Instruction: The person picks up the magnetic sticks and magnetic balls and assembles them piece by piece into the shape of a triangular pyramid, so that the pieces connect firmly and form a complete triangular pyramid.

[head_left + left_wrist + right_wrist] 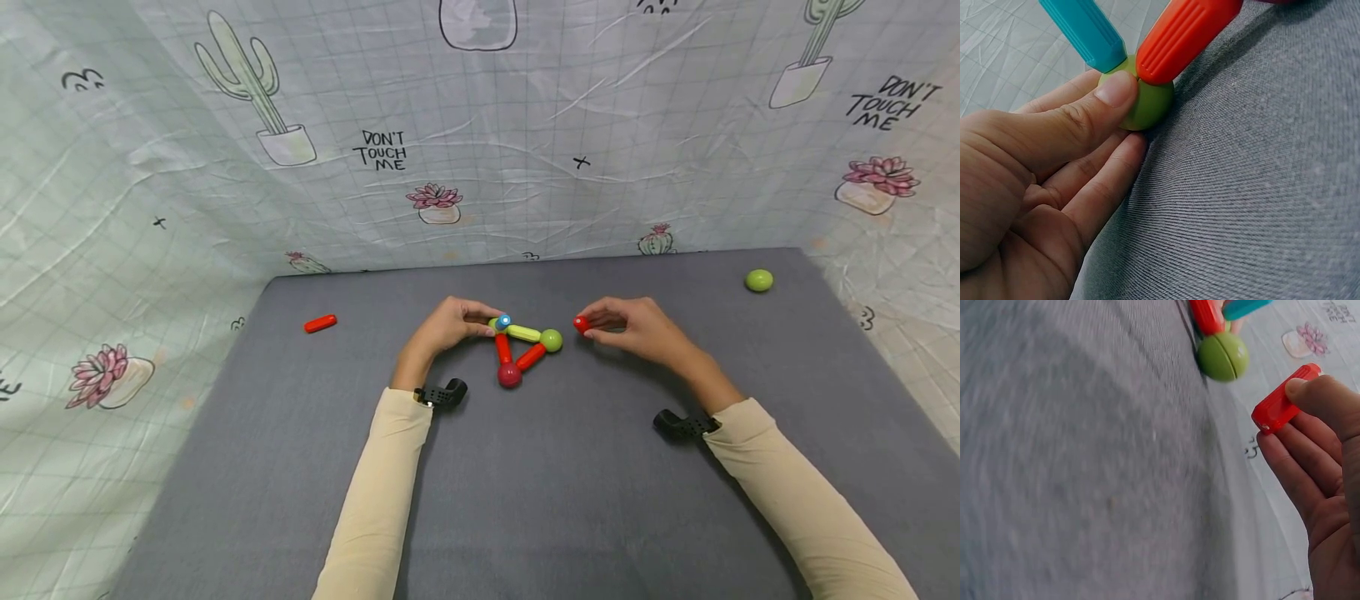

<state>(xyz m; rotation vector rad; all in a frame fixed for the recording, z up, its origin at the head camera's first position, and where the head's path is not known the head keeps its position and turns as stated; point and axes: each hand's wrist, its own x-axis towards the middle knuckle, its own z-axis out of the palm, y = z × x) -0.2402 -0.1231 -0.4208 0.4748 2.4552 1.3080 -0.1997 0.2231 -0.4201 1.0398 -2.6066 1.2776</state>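
Observation:
My left hand (453,323) pinches a green ball (1150,106) at one corner of a triangle built from rods and balls. From that ball rises a blue rod (1087,31), and a red rod (1188,37) also joins it. A yellow-green rod (523,333) runs from the held corner to a second green ball (551,340). The red ball (509,375) forms the near corner, with two red rods meeting at it. To the right of the triangle, my right hand (633,327) holds a loose red rod (1282,403) between thumb and fingers, apart from the second green ball.
Another red rod (320,323) lies at the left on the grey table (555,500). A further green ball (759,281) rests near the far right corner. A printed cloth (525,100) hangs behind the table and along its sides.

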